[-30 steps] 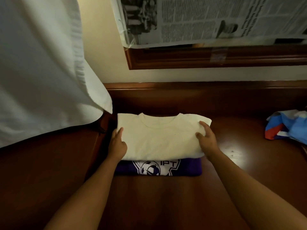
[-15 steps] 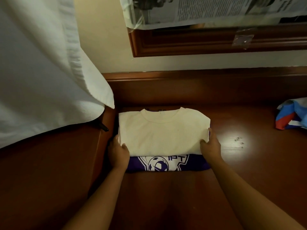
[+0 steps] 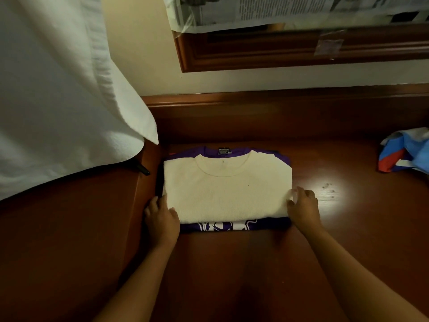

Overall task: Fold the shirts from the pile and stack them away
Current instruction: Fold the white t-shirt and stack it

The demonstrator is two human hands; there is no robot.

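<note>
A folded cream shirt [image 3: 227, 194] lies collar away from me on top of a folded purple shirt [image 3: 267, 224] with a white print, both on the dark wooden surface [image 3: 232, 275]. Purple shows behind the cream collar and along the near edge. My left hand [image 3: 162, 219] grips the cream shirt's near left corner, thumb on top. At the near right corner my right hand [image 3: 304, 208] holds the edge with curled fingers.
A large white cloth [image 3: 58, 101] hangs over the left side. A crumpled blue, red and white garment [image 3: 406, 152] lies at the far right. Newspaper [image 3: 278, 10] covers a wooden-framed panel [image 3: 301, 49] on the wall behind. A small black object [image 3: 142, 169] sits under the white cloth.
Both hands slid from the shirt's sides down to its near corners. The cream shirt shifted toward me, uncovering the purple shirt's collar behind it.
</note>
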